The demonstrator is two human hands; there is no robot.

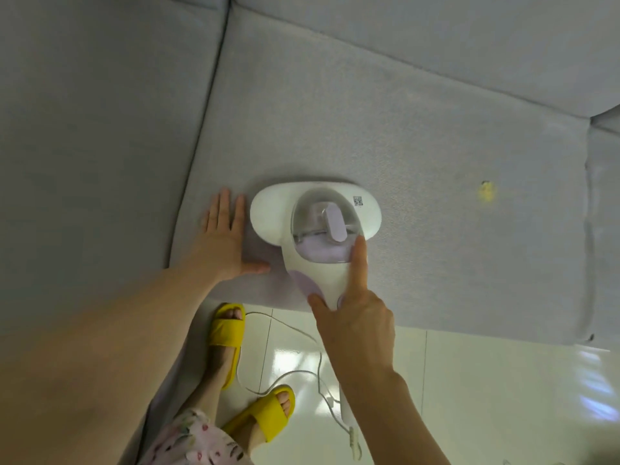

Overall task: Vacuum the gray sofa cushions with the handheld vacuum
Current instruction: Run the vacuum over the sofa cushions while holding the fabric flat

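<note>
My left forearm [100, 347] ends in the left grip [224, 243], spread flat on the gray cushion [419, 135]. My right grip [355, 327] wraps the handheld vacuum [312, 213] by its handle, its head at that grip's 12 o'clock.

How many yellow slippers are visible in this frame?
2, both on the tiled floor: the far slipper at the sofa cushion's front edge, the near slipper beside the white cord.

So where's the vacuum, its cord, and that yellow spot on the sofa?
vacuum [271, 213]: head view, on its flat white base.
cord [285, 322]: head view, on its upper curved stretch.
yellow spot [486, 191]: head view, on its middle.
</note>
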